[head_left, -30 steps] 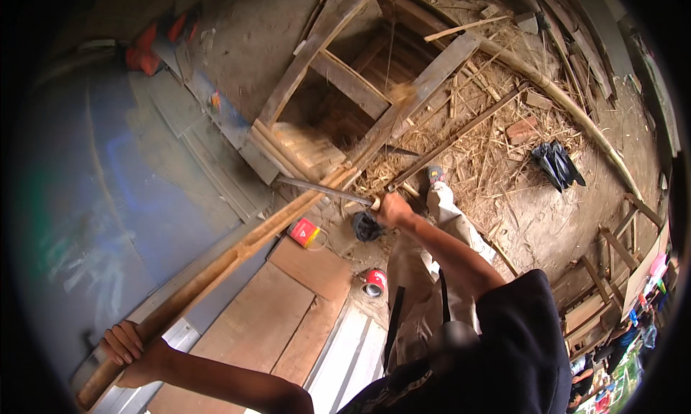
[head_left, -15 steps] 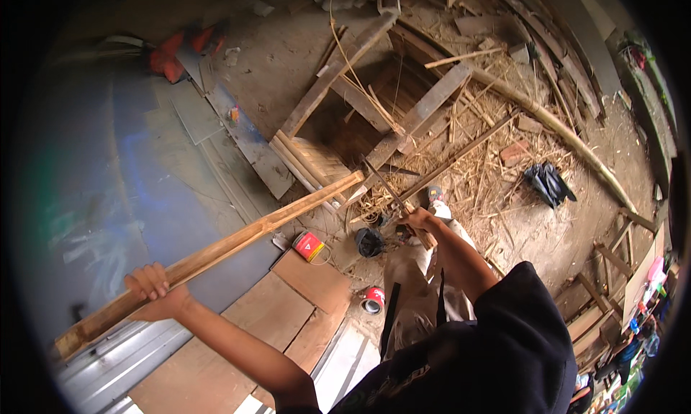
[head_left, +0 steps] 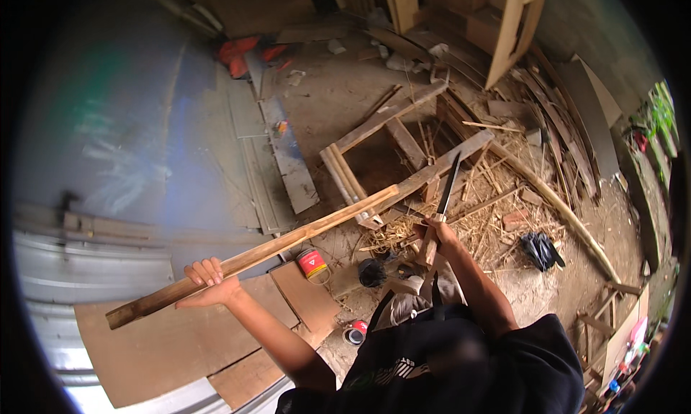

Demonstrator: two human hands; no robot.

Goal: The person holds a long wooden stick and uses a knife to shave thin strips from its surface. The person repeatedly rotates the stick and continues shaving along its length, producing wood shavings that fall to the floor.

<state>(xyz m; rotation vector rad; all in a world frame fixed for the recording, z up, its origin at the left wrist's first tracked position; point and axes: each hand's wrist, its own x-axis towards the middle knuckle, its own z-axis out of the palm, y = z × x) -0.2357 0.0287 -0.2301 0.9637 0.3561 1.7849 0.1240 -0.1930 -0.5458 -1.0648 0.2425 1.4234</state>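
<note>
My left hand [head_left: 207, 281] grips a long split bamboo strip [head_left: 288, 243] near its near end; the strip runs up and to the right, lifted off the ground. My right hand [head_left: 435, 234] is closed on the wooden handle of a long knife [head_left: 448, 187], whose dark blade points up and away, just right of the strip's far end. Blade and strip are apart. Below the knife lie a rough wooden frame [head_left: 403, 144] and a heap of bamboo shavings [head_left: 475, 223].
A red can [head_left: 312, 263] and a small red-and-white tin [head_left: 354, 333] stand on the dirt by brown boards [head_left: 180, 342]. A blue-grey sheet [head_left: 122, 147] lies at left, a black bag [head_left: 541, 250] at right, planks and a long pole [head_left: 554, 201] around.
My left hand has raised the bamboo strip and shifted right along it. My right hand has lifted the knife so its blade now points upward. The view tilted toward the far planks.
</note>
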